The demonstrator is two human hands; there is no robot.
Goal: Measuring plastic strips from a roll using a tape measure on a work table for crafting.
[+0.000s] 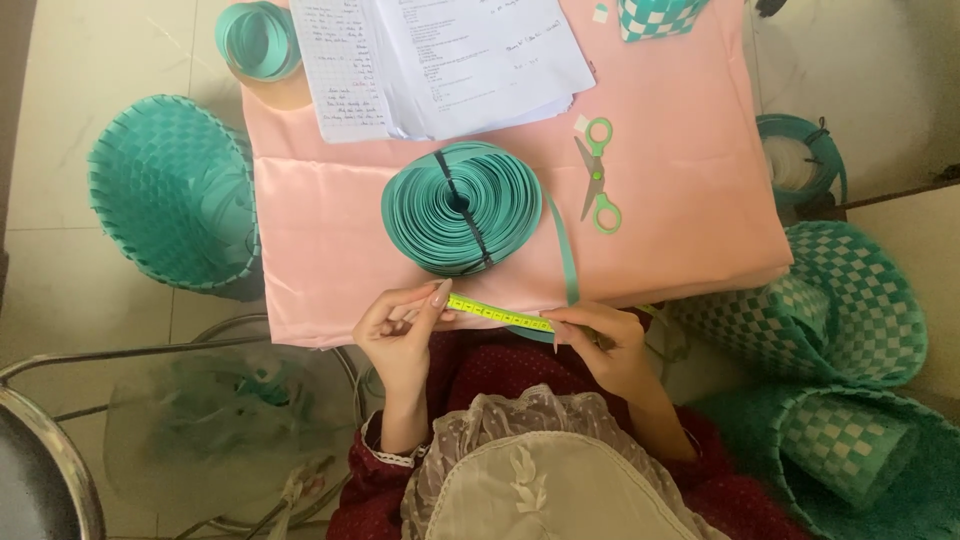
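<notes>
Hands (400, 335) pinching flat yellow tape (497, 315)

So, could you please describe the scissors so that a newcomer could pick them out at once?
Start at the pink cloth covering the table, then the big teal strap coil at its middle. Just right of the coil lie the scissors, closed: the only thing with light green ring handles.

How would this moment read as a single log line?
left hand: pinches tape measure | right hand: holds tape and teal strap | strap coil, scissors: on pink cloth
</notes>
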